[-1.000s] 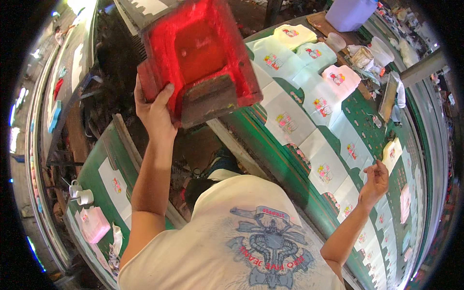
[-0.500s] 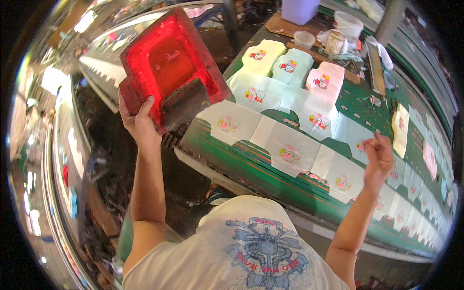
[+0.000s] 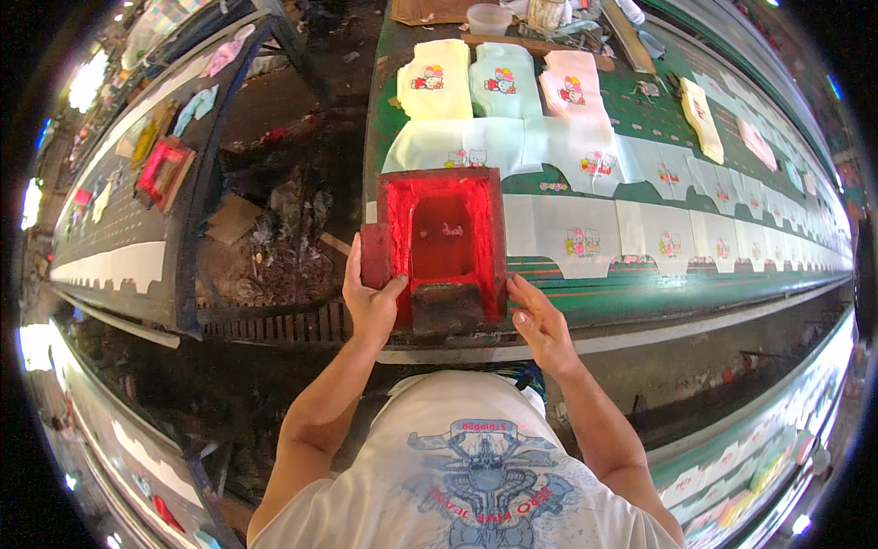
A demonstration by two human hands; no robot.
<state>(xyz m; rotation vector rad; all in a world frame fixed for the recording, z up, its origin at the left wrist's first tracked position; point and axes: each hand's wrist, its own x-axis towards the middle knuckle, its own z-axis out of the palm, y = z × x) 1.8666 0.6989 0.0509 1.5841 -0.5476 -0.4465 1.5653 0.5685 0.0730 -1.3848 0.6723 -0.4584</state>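
Red-inked screen frame (image 3: 443, 247) lowered onto table (image 3: 640, 284).

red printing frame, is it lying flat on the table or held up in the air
Lying flat: the red frame rests on the green table, left hand and right hand gripping its near corners.

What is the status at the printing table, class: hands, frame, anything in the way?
Left hand grips red screen frame at its left edge. Right hand at its lower right corner. Frame flat on green table, over pale cloth pieces. Nothing blocking.

Red-stained rectangular printing screen frame (image 3: 443, 249), flat on the green table's near edge, squeegee (image 3: 447, 309) inside
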